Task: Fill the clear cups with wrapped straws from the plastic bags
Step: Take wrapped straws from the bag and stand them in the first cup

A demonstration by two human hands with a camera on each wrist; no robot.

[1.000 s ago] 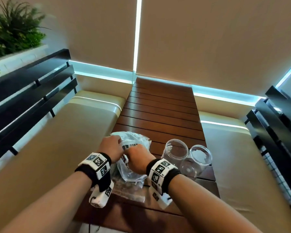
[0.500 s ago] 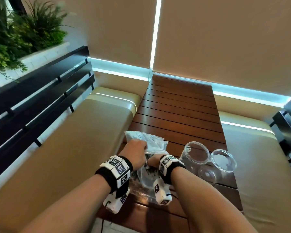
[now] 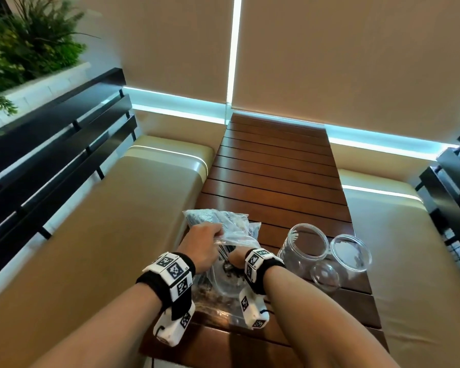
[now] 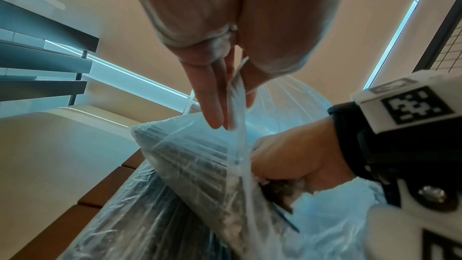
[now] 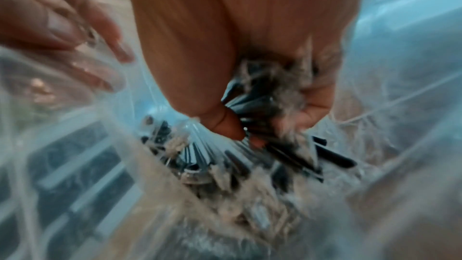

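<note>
A clear plastic bag of black wrapped straws lies on the wooden slat table, on top of another bag. My left hand pinches the bag's open edge between thumb and fingers. My right hand is inside the bag, gripping a bundle of wrapped straws. Two clear cups lie tilted just right of the bag, mouths up and away from me. A small clear lid or dome sits in front of them.
Beige bench cushions flank the table on both sides. Black slat backrests stand at far left and far right. A planter with green foliage sits at upper left. Beige blinds close the back.
My right hand has gone from the bag's mouth down into the bag and closed round a bundle of straws. The left hand keeps the bag's edge lifted. The head view shifted left.
</note>
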